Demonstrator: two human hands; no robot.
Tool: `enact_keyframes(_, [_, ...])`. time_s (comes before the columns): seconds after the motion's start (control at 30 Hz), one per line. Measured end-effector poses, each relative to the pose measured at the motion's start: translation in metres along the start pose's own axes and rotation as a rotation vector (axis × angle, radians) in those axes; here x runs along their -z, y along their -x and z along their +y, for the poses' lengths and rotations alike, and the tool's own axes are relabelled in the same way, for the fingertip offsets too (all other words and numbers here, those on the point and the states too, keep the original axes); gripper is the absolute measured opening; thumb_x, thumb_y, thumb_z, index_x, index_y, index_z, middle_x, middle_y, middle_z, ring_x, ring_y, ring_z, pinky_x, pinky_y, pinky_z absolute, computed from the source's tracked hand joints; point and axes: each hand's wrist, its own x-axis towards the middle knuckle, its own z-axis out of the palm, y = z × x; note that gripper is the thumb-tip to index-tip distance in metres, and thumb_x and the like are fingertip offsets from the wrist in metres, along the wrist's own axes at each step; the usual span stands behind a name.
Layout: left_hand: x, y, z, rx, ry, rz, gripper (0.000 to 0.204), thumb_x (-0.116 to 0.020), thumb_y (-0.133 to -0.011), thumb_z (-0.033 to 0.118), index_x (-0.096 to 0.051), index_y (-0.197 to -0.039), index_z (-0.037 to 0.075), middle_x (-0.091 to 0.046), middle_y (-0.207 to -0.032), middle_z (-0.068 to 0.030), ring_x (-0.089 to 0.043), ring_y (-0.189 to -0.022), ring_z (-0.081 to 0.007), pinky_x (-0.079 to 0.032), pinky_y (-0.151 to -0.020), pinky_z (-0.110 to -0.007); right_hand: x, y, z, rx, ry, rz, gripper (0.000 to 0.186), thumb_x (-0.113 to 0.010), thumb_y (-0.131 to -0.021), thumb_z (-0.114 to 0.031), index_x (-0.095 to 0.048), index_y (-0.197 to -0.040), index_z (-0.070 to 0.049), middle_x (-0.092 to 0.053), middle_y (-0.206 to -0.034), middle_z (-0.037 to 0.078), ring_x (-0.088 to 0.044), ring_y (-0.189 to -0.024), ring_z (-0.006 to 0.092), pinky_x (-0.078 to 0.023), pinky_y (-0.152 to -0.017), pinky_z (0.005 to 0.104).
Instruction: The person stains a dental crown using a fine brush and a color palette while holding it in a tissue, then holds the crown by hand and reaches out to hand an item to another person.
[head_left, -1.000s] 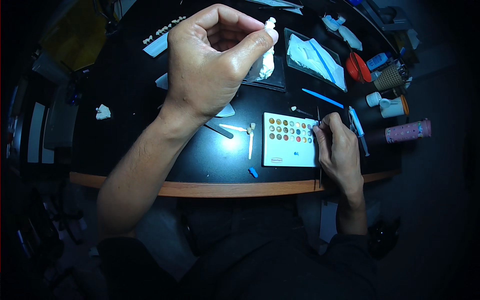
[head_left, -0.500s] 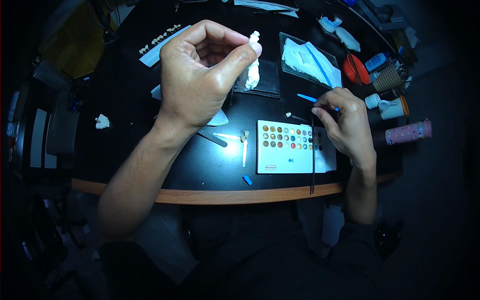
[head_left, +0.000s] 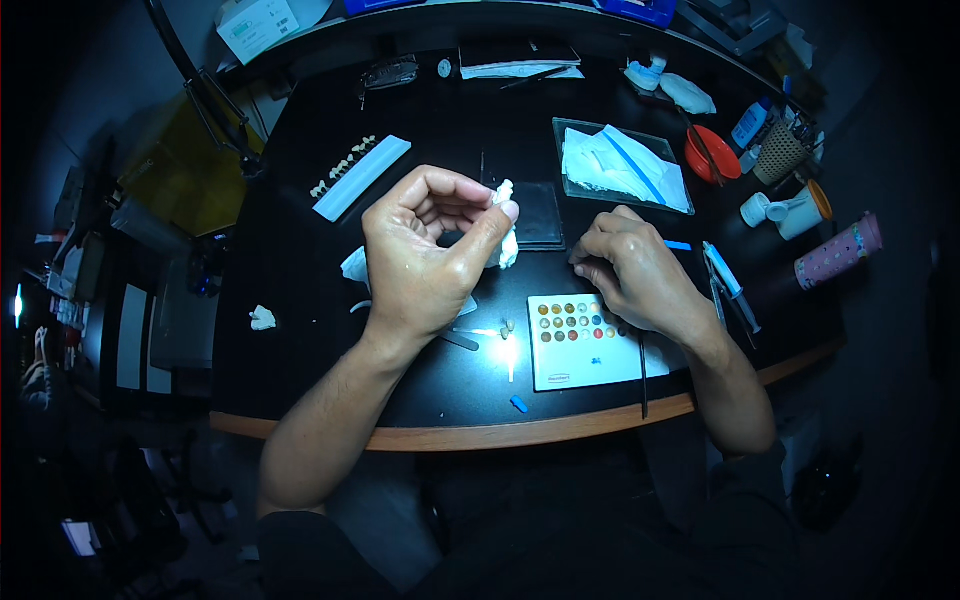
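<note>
Black bench point(head_left: 300, 290), frame centre: painting under way, not visibly finished. Left hand point(head_left: 425, 265), grip closed on a small white model point(head_left: 503, 192), sits lower than a second ago; right hand point(head_left: 640, 280), grip closed on a thin brush point(head_left: 642, 375), has lifted off the colour palette point(head_left: 585, 340).

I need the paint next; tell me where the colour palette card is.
In the head view, the white palette card lies near the black table's front edge, right of centre, partly under the right hand.
</note>
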Motion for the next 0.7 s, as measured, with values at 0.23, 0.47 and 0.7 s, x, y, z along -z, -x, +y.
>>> enact_keyframes(0.23, [-0.01,0.008,0.007,0.068,0.083,-0.052,0.016,-0.074,-0.085,-0.002,-0.063,-0.097,-0.003,-0.068,-0.09,-0.013,-0.068,-0.082,-0.0117,-0.058,-0.076,-0.022,0.01,0.004,-0.009,0.044,-0.361,0.331,0.005,-0.068,-0.088,-0.003,-0.068,-0.091,0.002,-0.068,-0.085,0.011,-0.067,-0.079,0.0186,-0.055,-0.071,0.0328])
enact_keyframes(0.47, [-0.018,0.02,0.01,0.17,0.153,-0.103,0.02,-0.077,-0.083,0.002,-0.065,-0.098,-0.003,-0.069,-0.092,-0.0123,-0.068,-0.084,-0.0125,-0.057,-0.077,-0.024,-0.002,0.012,-0.023,0.053,-1.063,0.435,0.013,-0.065,-0.093,-0.002,-0.061,-0.103,0.005,-0.064,-0.089,0.01,-0.068,-0.079,0.0117,-0.059,-0.074,0.0231])
enact_keyframes(0.7, [-0.025,0.024,0.01,0.248,0.195,-0.115,0.019,-0.077,-0.082,-0.001,-0.065,-0.095,-0.004,-0.068,-0.09,-0.0116,-0.068,-0.083,-0.0122,-0.056,-0.077,-0.023,-0.005,0.018,-0.018,0.076,-1.129,0.258,0.016,-0.063,-0.09,0.004,-0.061,-0.106,0.008,-0.065,-0.095,0.012,-0.068,-0.087,0.0118,-0.058,-0.077,0.0225])
